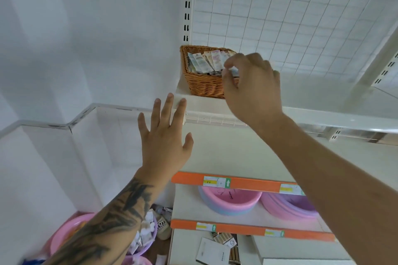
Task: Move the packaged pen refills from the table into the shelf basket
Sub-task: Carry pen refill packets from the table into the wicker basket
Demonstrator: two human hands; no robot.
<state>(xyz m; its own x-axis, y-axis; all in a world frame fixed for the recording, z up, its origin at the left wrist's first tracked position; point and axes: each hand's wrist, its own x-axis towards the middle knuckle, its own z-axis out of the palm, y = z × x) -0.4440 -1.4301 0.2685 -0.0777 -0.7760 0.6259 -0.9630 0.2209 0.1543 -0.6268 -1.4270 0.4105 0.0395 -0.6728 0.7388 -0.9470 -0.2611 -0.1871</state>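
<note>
On my left I see the left hand [167,142] raised below the white top shelf [301,117], back toward me, its fingers [167,106] straight and spread apart, holding nothing; the fingertips reach up to the shelf's front corner, though I cannot tell whether they touch it. Just up and to the right of those fingertips sits the brown woven wicker basket [204,84] on the shelf, against the white wire-grid back panel [290,13]. Inside it I see the packaged pen refills [207,61], flat pale packets standing in a row, long axes running up and away, top ends leaning toward the back rim. Further right, the right hand [253,84] hangs over the basket's right end, thumb and forefinger curled together and pinching one greyish refill packet [233,70] at the front rim; its orientation is mostly hidden by the fingers. Below the right forearm, orange-edged shelves [237,183] hold pink and purple plastic basins [231,200].
</note>
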